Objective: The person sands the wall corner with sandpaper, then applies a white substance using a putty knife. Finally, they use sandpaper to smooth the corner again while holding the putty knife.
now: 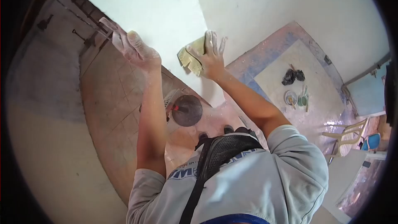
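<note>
Fingers [214,43] first, in the head view: on the right hand [212,63] they're fanned out, thumb laid across a yellowish sheet [195,54], pressing it flat to the white wall [178,20]. And there's the left hand [141,54], up by the wall's edge, thumb apart, the other fingers mostly side by side, nothing seen in its grip; whether it touches the wall, I can't tell.

Now the sheet: sandpaper, by the look, dusted pale, with a split in its lower edge. I'd call it feather-light, bendy but a touch stiff, grainy on its working face, and likely to rip further at that split. Best hold? Broad finger pressure over the unbroken middle, thumb clear of the tear. Dust coats both hands, so a bare pinch could well slip; a flat palm looks surer.
</note>
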`<state>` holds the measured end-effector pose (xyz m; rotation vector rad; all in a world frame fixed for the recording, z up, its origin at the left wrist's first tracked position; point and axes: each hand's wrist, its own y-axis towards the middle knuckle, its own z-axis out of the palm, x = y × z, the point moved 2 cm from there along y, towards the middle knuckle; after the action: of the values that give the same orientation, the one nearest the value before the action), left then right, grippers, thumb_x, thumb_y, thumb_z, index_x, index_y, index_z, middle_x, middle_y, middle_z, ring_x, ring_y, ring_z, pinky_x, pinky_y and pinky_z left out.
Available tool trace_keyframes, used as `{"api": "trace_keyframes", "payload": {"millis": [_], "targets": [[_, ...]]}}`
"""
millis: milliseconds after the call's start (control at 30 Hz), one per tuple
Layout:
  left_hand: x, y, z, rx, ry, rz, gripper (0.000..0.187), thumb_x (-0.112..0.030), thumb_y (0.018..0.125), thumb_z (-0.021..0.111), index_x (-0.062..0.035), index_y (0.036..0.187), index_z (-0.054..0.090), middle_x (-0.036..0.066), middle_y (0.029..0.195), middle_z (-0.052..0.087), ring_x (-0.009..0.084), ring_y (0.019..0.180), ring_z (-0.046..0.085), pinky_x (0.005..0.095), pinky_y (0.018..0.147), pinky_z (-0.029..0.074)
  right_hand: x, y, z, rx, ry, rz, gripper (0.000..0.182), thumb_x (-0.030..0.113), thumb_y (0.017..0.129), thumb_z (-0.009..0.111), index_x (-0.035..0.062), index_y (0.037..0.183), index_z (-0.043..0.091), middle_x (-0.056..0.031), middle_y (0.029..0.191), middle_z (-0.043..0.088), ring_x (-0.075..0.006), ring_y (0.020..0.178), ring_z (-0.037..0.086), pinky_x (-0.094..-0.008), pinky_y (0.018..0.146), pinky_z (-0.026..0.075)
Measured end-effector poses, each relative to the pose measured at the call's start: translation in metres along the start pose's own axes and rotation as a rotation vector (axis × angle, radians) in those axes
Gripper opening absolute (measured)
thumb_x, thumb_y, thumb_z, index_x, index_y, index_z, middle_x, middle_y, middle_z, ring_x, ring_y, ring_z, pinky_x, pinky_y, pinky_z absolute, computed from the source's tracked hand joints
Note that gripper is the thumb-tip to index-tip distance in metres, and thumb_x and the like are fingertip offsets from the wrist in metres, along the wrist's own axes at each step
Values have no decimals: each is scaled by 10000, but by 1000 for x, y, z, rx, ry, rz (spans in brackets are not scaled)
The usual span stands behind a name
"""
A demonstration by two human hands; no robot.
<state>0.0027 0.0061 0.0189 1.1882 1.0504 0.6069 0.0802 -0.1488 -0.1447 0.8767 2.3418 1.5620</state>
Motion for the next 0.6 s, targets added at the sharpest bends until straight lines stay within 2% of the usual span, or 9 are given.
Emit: {"api": "trace_keyframes", "payload": {"millis": [33, 100, 167, 233, 300, 367, 467, 533, 600], "targets": [[-2, -2, -1, 36, 45, -26, 709, -506, 1120, 326, 39, 1570, 373, 228, 1452, 431, 293, 1316, 430, 415, 1103, 369, 2, 2, -3, 20, 15, 18, 744, 719, 768, 689, 476, 1460, 566, -324, 1639, 272, -540, 1507, 271, -833, 1094, 118], [-4, -6, -14, 78, 53, -66, 707, -507, 1120, 324, 38, 1566, 383, 230, 1447, 433, 295, 1318, 429, 416, 1103, 368, 30, 27, -22, 7, 38, 60, 711, 696, 781, 689, 484, 1449, 571, -332, 1628, 281, -538, 1491, 295, -839, 1089, 116], [-2, -3, -12, 53, 26, -80, 702, -508, 1120, 320, 36, 1557, 404, 234, 1439, 439, 298, 1323, 427, 417, 1103, 367, 34, 60, -25, -62, -18, 17, 674, 679, 792, 690, 479, 1428, 593, -332, 1620, 295, -541, 1473, 318, -834, 1095, 110], [-1, -2, -16, 88, 36, -84, 704, -514, 1117, 326, 24, 1566, 395, 229, 1484, 415, 306, 1338, 417, 424, 1115, 354, 31, 28, -13, -30, 68, 70, 682, 677, 779, 705, 474, 1422, 605, -339, 1618, 296, -555, 1470, 315, -831, 1104, 91], [-5, 0, -15, 75, 74, -28, 682, -509, 1120, 336, 59, 1473, 470, 220, 1397, 451, 300, 1250, 462, 423, 1070, 374, 19, -8, -10, 42, 47, 88, 743, 683, 712, 759, 450, 1406, 634, -329, 1630, 287, -579, 1470, 299, -819, 1116, 65], [-7, 4, -15, 70, 102, -2, 671, -502, 1122, 342, 67, 1439, 502, 214, 1355, 469, 293, 1208, 486, 417, 1050, 387, 13, -3, -7, 25, -8, 24, 729, 671, 718, 761, 445, 1401, 640, -314, 1639, 282, -580, 1479, 277, -820, 1115, 66], [-9, 4, -14, 52, 74, 2, 644, -481, 1125, 355, 63, 1422, 529, 208, 1348, 472, 287, 1189, 487, 404, 1031, 393, 30, 48, -30, -11, 50, 43, 665, 609, 806, 714, 462, 1442, 588, -303, 1642, 273, -573, 1496, 243, -823, 1115, 69], [-10, 3, -18, 101, 68, -41, 629, -465, 1125, 369, 67, 1414, 539, 205, 1343, 479, 294, 1215, 488, 400, 1049, 388, 23, 25, -24, 55, 86, 61, 632, 575, 835, 704, 457, 1445, 587, -334, 1649, 220, -585, 1504, 216, -821, 1119, 52], [-8, 1, -18, 53, 66, -9, 586, -433, 1122, 404, 75, 1362, 570, 194, 1339, 495, 292, 1200, 499, 400, 1048, 387, 19, 3, -21, 118, 58, 98, 616, 546, 852, 704, 461, 1450, 581, -357, 1650, 182, -595, 1508, 188, -818, 1121, 41]]}}
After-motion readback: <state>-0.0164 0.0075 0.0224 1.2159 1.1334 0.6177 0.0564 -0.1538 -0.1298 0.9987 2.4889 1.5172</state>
